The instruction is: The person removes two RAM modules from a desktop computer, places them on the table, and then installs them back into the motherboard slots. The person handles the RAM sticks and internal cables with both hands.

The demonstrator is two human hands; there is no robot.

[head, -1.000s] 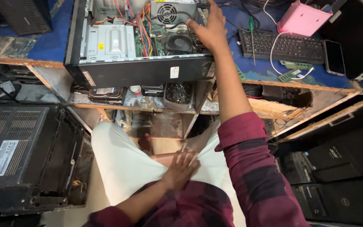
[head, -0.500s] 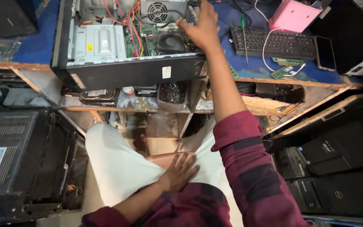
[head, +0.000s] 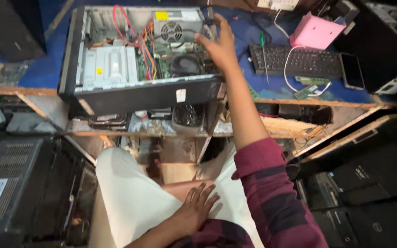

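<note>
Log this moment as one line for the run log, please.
right hand: open, on rim of opened computer case | left hand: flat on lap | nearby: keyboard, pink box

Dark red checked shirt, pale trousers, bare hands.

The person wears a maroon shirt with broad darker bands crossing it in a plaid pattern; the right sleeve (head: 272,193) is pushed up to about the elbow, its cuff edge folded, leaving the forearm bare. The same checked cloth shows at the body at the lower edge. The trousers (head: 134,197) are off-white and plain. The left hand (head: 198,209) and right hand (head: 219,46) carry no gloves, rings or watch.
</note>
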